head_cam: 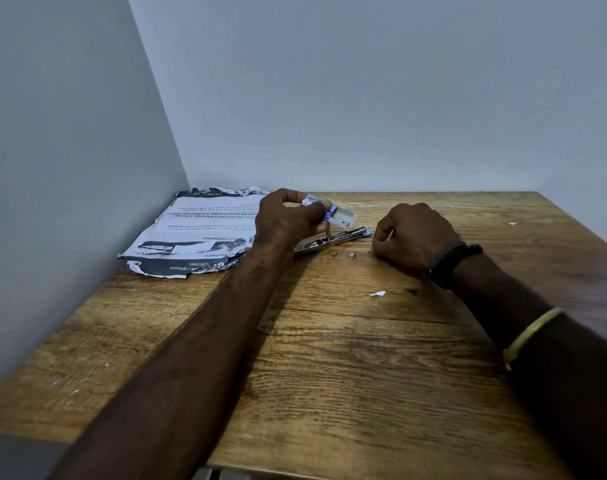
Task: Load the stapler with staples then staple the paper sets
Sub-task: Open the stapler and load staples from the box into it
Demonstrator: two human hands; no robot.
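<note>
My left hand (pixel 288 220) holds a small blue and white staple box (pixel 336 212), its open end tipped over the stapler. Opened flat, the metal stapler (pixel 333 239) lies on the wooden table (pixel 330 341) just below that box. My right hand (pixel 413 237) rests on the table to the right of the stapler, fingers curled; whether it pinches a staple piece I cannot tell. Two short staple pieces (pixel 343 253) lie loose between my hands. A pile of printed paper sets (pixel 194 233) with torn edges sits at the back left, partly under my left hand.
Two grey walls meet in a corner just behind the papers. A small white paper scrap (pixel 377 293) lies near my right wrist, another scrap (pixel 511 223) at the far right. The table's left and front edges are close to my forearms.
</note>
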